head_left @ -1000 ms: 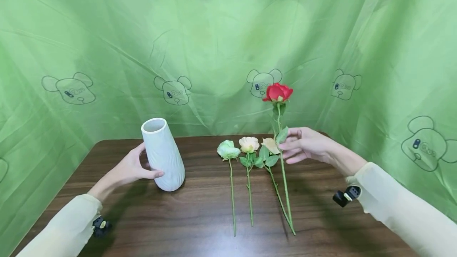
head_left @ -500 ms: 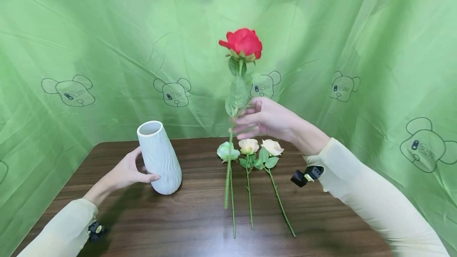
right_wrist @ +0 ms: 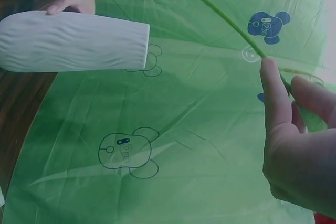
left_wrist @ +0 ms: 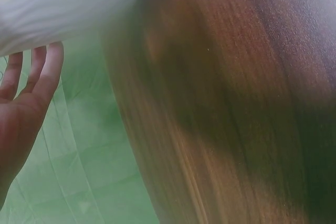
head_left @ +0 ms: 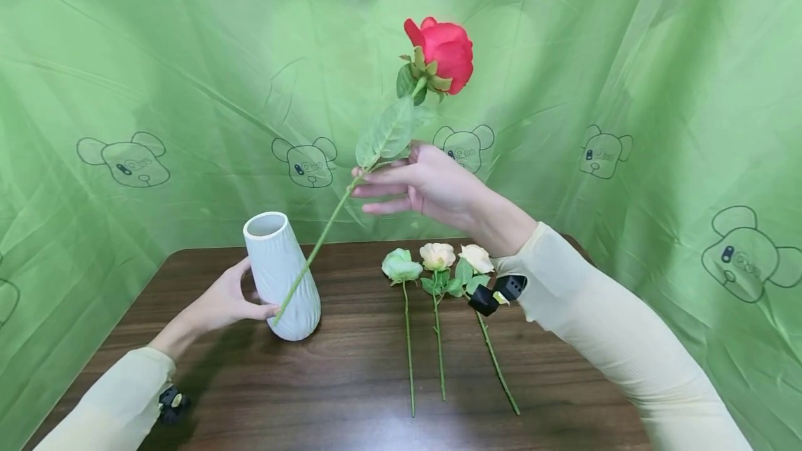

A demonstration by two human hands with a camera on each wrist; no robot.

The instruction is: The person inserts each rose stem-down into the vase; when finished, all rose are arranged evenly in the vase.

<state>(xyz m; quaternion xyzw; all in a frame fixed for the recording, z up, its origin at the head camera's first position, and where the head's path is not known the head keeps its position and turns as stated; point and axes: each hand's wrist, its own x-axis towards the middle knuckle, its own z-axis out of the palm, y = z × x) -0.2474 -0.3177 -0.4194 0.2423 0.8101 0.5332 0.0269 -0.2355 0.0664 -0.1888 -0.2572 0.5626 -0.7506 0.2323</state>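
The left hand [head_left: 218, 306] grips the vase [head_left: 285, 263] at left on the table [head_left: 351, 367]; the right hand [head_left: 435, 185] pinches the rose [head_left: 393, 129], tilted above the table's middle. To keep the vase steady and the pinch light seems best.

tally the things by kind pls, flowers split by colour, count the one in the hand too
Red flower: 1
Pale green flower: 1
Cream flowers: 2
White vase: 1
Total: 5, of which 4 are flowers
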